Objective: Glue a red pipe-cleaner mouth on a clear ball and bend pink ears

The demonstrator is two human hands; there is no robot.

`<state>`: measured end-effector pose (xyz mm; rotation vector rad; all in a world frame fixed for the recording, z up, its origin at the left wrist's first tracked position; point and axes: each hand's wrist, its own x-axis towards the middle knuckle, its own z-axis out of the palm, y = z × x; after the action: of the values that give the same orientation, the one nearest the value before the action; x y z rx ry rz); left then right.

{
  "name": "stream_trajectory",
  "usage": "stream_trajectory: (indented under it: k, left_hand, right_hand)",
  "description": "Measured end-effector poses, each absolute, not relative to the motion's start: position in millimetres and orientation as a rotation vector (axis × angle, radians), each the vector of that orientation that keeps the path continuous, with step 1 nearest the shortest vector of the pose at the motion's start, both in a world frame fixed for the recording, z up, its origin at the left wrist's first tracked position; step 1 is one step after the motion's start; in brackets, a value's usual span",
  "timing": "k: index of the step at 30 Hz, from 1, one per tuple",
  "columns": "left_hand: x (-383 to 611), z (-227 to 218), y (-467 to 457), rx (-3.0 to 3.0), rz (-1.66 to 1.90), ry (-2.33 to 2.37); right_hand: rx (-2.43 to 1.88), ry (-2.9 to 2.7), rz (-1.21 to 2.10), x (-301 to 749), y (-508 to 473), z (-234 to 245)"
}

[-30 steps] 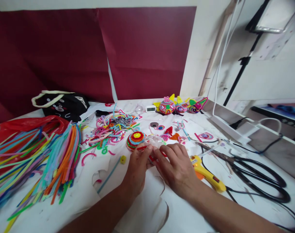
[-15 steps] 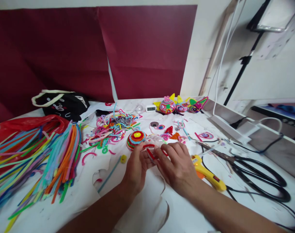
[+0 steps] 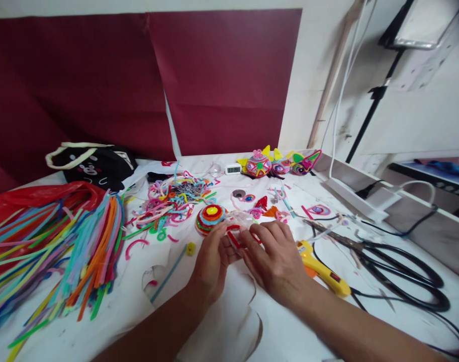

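Left thumb and right fingertips, close together a second ago, have parted a little, so that more of the red strip (image 3: 234, 240) shows between the two hands; the whole scene also sits slightly further left in view. Much of the strip is covered by the right hand (image 3: 273, 259), and its ends are hard to make out; a second bit of red shows among the right fingers, and whether it belongs to the same piece cannot be told. The right thumb is hidden. The strip lies in the gap between the hands, over the curled fingers of the left hand (image 3: 209, 266) and against the right fingertips. The left thumb stands apart from its fingers; the right fingers are bent and held close together. Whether either hand clamps the strip cannot be told. One visible stretch crosses from left to right along the top; the other, with its long axis on a slant, points down and right from near the left thumb toward the right fingertips. Just beyond the hands are a ringed ball (image 3: 210, 219) and a clear plastic piece (image 3: 241, 217), partly blocked by the fingers. A yellow glue gun (image 3: 325, 271) lies right of the right hand.
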<state>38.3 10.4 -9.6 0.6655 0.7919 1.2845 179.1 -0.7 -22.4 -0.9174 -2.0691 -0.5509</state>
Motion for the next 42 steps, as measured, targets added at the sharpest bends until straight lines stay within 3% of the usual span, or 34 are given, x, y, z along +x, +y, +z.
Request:
stream_trajectory:
  k: [42]
  left_hand:
    - [42.5, -12.4, 6.3, 0.677, 1.319, 0.842]
  right_hand:
    - [-0.998, -2.093, -0.576, 177.2, -5.7, -20.6]
